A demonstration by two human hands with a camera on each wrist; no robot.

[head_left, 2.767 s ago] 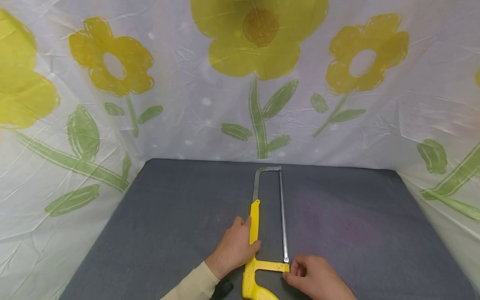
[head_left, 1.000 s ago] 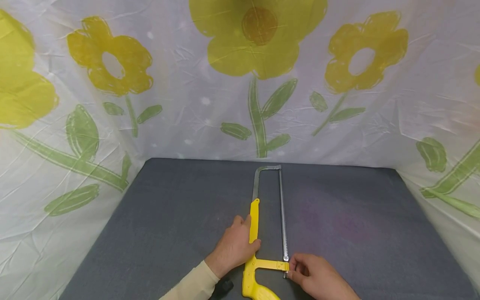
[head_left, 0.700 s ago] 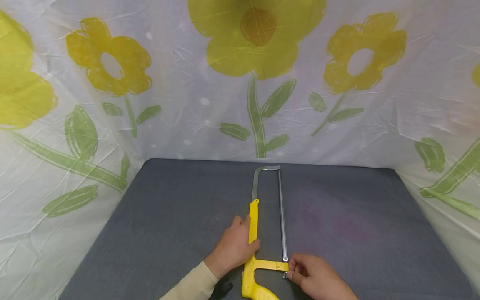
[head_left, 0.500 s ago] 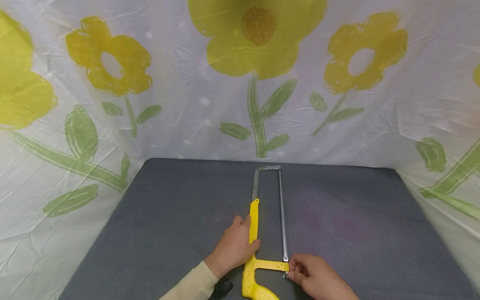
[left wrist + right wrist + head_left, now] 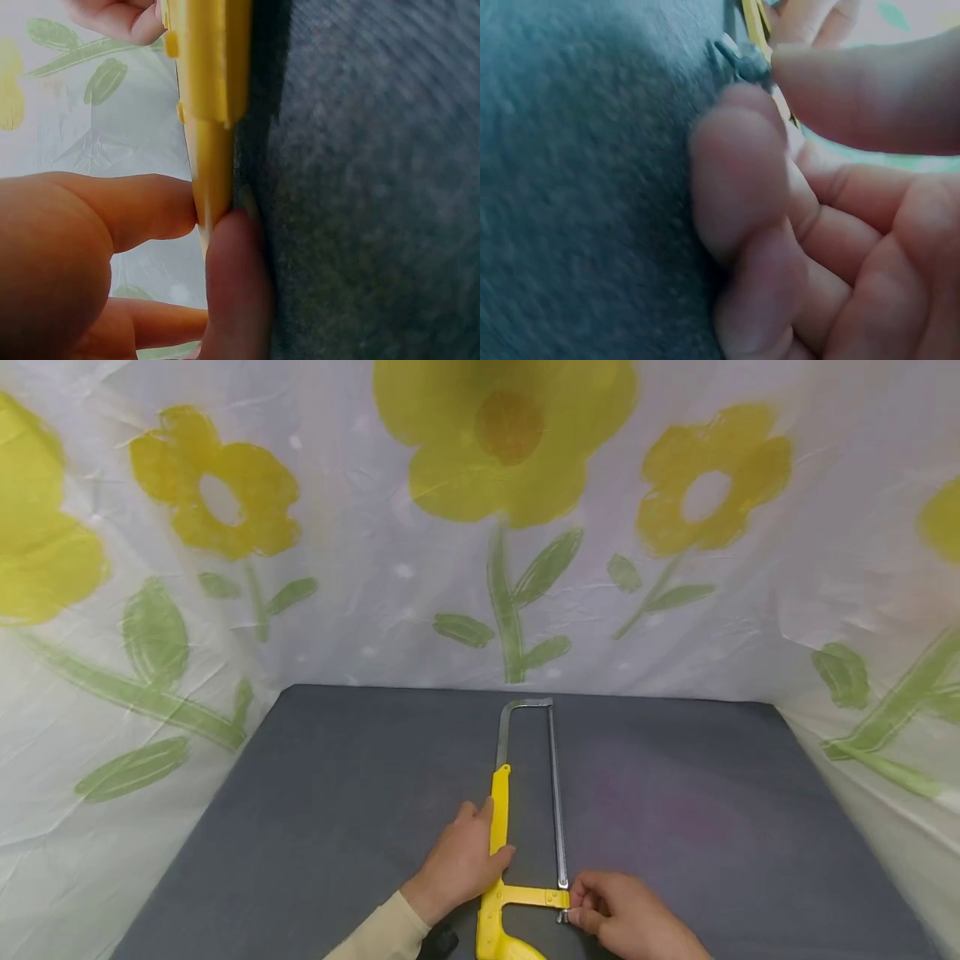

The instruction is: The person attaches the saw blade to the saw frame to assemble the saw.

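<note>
A hacksaw (image 5: 489,927) with a yellow handle and frame lies on the dark cloth surface, its silver front bow pointing away from me. Its blade (image 5: 557,802) runs along the right side. My left hand (image 5: 456,860) grips the yellow frame, and the left wrist view shows thumb and fingers on either side of the frame bar (image 5: 214,161). At the blade's near end, my right hand (image 5: 630,914) pinches the small metal wing nut (image 5: 751,66) that sticks out below the yellow cross arm (image 5: 528,896). The thumb covers part of the nut.
The grey-blue table cloth (image 5: 337,793) reaches back to a white curtain (image 5: 352,585) printed with yellow flowers, which also hangs at both sides. A small black object (image 5: 438,942) sits near the left wrist at the front.
The wing nut, hidden by the right fingers at first, now shows below the cross arm, turned a little. The right fingertips have shifted slightly around it. The left hand keeps its hold; the view shifts slightly.
</note>
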